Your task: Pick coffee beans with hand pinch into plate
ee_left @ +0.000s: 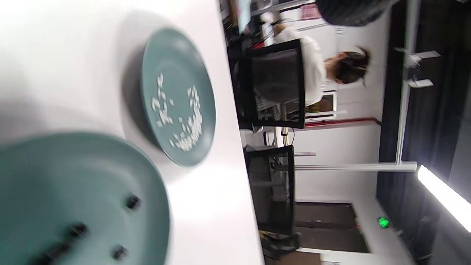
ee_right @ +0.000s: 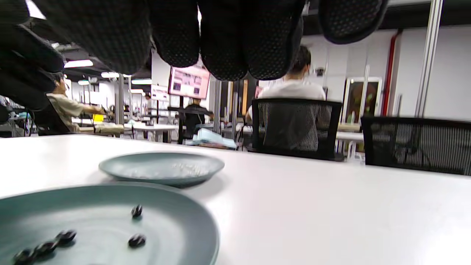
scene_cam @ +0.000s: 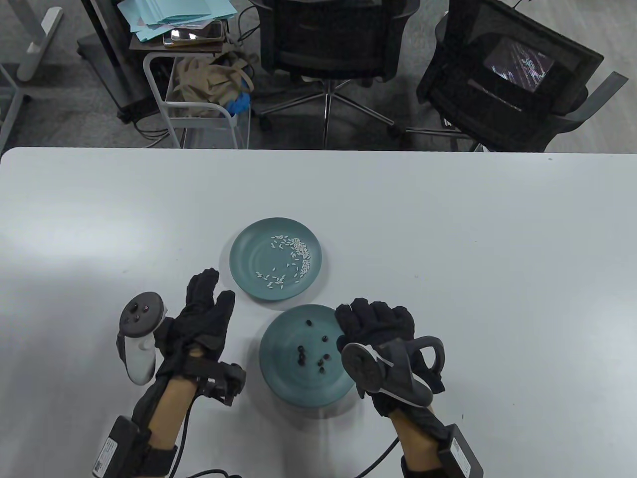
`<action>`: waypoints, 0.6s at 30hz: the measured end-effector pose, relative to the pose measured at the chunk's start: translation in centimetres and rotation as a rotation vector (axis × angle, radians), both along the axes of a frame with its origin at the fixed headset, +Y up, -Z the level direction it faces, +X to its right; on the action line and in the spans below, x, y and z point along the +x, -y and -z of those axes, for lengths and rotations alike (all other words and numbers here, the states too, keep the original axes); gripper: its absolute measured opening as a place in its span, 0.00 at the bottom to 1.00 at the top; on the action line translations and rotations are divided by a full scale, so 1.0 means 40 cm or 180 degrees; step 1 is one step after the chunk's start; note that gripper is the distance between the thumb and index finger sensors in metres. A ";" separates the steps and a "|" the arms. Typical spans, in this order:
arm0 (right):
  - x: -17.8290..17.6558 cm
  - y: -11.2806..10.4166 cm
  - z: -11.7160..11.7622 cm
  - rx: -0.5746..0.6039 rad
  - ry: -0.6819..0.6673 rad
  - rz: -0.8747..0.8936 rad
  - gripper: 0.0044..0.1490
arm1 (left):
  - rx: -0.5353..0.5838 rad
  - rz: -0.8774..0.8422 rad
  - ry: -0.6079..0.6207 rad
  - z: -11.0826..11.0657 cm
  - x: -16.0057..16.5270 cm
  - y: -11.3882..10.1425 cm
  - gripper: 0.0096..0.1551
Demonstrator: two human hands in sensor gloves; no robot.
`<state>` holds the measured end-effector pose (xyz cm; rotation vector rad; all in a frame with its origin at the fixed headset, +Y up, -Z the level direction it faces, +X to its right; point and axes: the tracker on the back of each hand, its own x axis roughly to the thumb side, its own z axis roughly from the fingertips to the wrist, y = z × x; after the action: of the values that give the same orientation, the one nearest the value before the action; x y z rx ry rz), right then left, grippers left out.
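Observation:
A teal plate (scene_cam: 283, 343) near me holds several dark coffee beans (scene_cam: 301, 354). It also shows in the left wrist view (ee_left: 73, 176) and the right wrist view (ee_right: 176, 228), with the beans (ee_right: 136, 210) on it. My right hand (scene_cam: 348, 326) hovers over this plate's right rim with its fingers curled. Its fingertips (ee_right: 224, 44) hang in a bunch at the top of the right wrist view, and no bean shows between them. My left hand (scene_cam: 217, 289) lies left of the plate, fingers stretched out, holding nothing.
A second teal plate (scene_cam: 254, 249) with small white grains (scene_cam: 301, 254) stands just beyond the near plate. It also shows in the left wrist view (ee_left: 176, 66). The white table (scene_cam: 448, 249) ends at its far edge, with black office chairs (scene_cam: 328, 40) behind it.

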<state>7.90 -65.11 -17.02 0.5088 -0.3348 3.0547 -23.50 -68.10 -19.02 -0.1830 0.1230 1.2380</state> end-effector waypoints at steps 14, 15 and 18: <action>0.110 -0.036 -0.030 0.0180 0.0181 -0.0421 0.47 | 0.0757 0.2996 0.0198 -0.067 0.034 -0.004 0.44; 0.116 -0.030 -0.029 0.0177 0.0203 -0.0412 0.48 | 0.0739 0.3068 0.0201 -0.066 0.034 -0.002 0.45; 0.143 0.003 -0.024 0.0176 0.0280 -0.0357 0.50 | 0.0718 0.3274 0.0127 -0.064 0.029 0.007 0.46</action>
<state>13.62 -65.24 -16.05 0.4094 -0.4080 3.1914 -22.35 -68.39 -16.45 0.0606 0.0282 0.2166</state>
